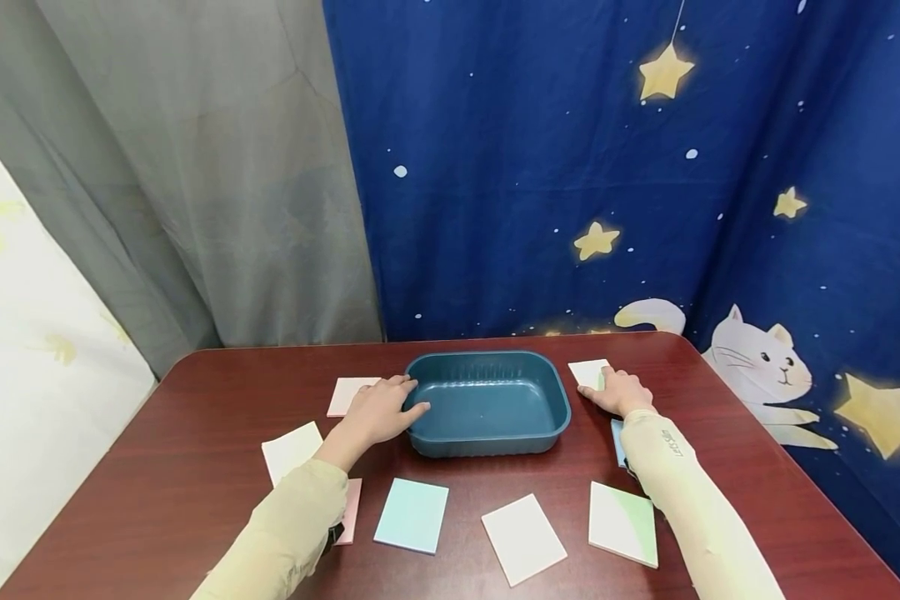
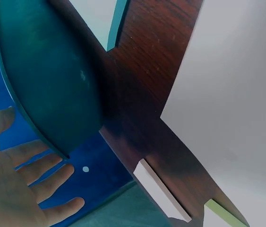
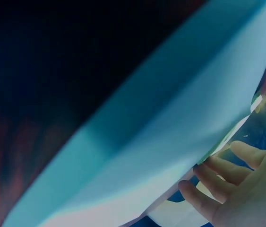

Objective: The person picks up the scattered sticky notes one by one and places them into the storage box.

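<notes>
A dark teal plastic basin (image 1: 487,447) stands at the back middle of the table. My left hand (image 1: 375,411) rests at its left rim with thumb and fingers spread; the left wrist view shows the open palm (image 2: 10,189) beside the basin wall (image 2: 52,85). Over at the back right, my right hand (image 1: 621,392) is on a white and green note pad (image 1: 587,372), its fingers loosely extended. In the right wrist view the fingertips (image 3: 201,172) meet that pad's edge, though a blue pad (image 3: 161,113) close to the camera hides much.
Nearer me lie a mint pad (image 1: 412,515), a white pad (image 1: 523,540) and a white-green pad (image 1: 622,523). A pale pad (image 1: 347,397), another white pad (image 1: 291,451) and a pink pad (image 1: 352,510) lie by my left arm. A blue pad (image 1: 617,442) is partly under my right sleeve.
</notes>
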A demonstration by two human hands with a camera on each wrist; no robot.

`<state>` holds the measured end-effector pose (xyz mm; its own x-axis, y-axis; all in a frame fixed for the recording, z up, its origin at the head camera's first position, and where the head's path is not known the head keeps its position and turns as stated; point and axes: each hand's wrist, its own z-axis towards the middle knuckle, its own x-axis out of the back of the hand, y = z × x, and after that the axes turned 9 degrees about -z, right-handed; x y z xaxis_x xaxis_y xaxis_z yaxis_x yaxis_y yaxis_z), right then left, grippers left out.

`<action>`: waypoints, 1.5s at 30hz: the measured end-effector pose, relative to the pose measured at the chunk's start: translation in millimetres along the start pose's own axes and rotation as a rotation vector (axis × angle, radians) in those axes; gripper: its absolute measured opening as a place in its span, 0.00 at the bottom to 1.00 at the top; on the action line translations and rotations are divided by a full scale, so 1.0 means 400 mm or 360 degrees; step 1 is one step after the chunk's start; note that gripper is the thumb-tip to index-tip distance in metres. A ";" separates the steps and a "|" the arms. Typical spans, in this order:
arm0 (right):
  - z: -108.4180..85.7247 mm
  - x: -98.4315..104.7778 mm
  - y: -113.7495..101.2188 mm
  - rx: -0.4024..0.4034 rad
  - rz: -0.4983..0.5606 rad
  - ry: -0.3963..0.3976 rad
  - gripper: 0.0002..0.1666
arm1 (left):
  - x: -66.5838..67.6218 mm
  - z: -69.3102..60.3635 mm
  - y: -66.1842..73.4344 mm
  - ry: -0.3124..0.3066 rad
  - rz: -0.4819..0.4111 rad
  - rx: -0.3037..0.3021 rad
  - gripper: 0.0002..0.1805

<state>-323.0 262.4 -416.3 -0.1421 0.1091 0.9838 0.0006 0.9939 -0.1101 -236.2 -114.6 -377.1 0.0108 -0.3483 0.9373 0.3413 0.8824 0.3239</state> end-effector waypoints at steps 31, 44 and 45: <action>0.020 0.010 -0.022 -0.0047 0.0090 0.0220 0.46 | 0.005 -0.016 0.002 0.0031 0.0007 0.0022 0.28; 0.015 0.014 0.006 0.0003 0.0235 0.0342 0.25 | 0.006 -0.017 0.003 0.0030 -0.0030 0.0012 0.27; 0.014 0.019 0.006 0.0003 0.0237 0.0343 0.24 | 0.006 -0.017 0.003 0.0029 -0.0031 0.0013 0.27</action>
<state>-329.6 265.5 -409.9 0.0735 0.2549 0.9642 0.0035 0.9667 -0.2558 -229.3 -116.5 -375.1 0.0214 -0.3709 0.9284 0.3337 0.8780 0.3431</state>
